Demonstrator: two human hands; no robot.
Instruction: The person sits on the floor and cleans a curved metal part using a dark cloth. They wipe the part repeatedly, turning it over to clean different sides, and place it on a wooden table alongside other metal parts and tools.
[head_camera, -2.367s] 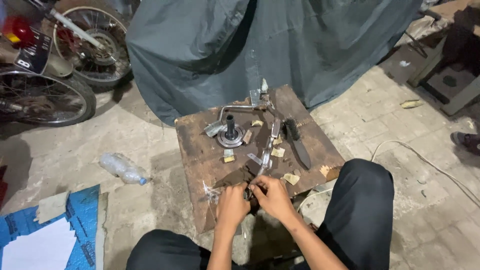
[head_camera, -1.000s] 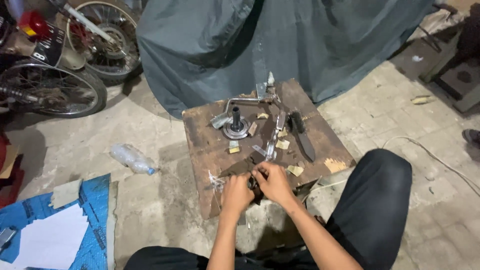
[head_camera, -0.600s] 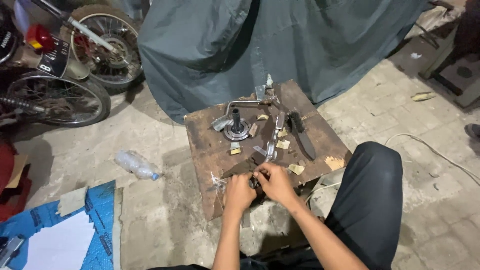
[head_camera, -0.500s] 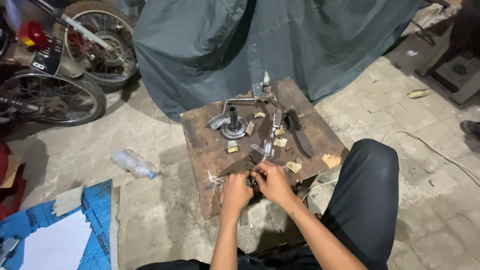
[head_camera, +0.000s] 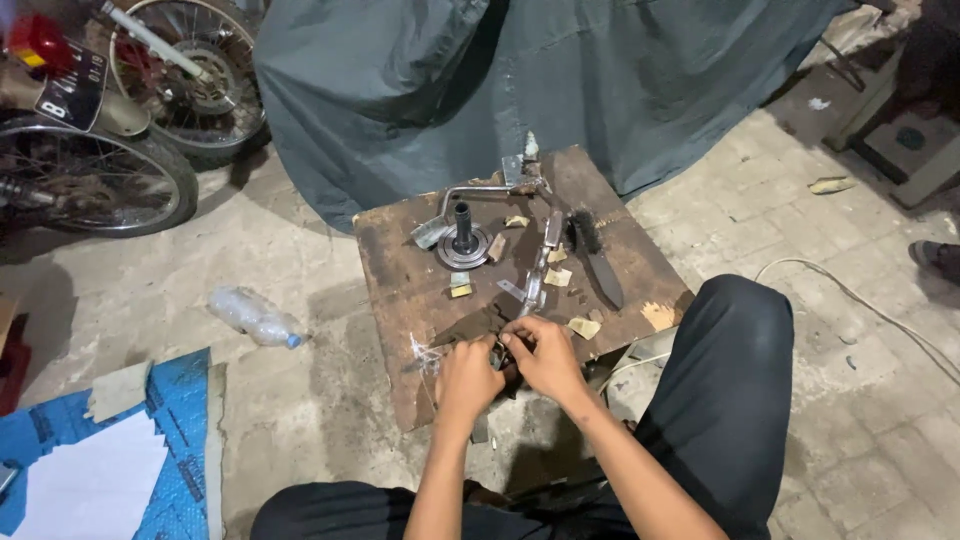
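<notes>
Head view, both hands' fingers (head_camera: 515, 340) grasping small dark part (head_camera: 497, 352), wire brush (head_camera: 595, 255), plastic bottle (head_camera: 252, 315) nearby

From my hands (head_camera: 505, 362), the counter (head_camera: 400, 270) is bare toward 10 o'clock. At 12 o'clock a metal bracket (head_camera: 536, 272), paper scraps (head_camera: 557, 278) and a round shaft part (head_camera: 463, 240) crowd the way; at 1 o'clock lies a wire brush (head_camera: 595, 260). My knee (head_camera: 735, 330) blocks 3 o'clock.
</notes>
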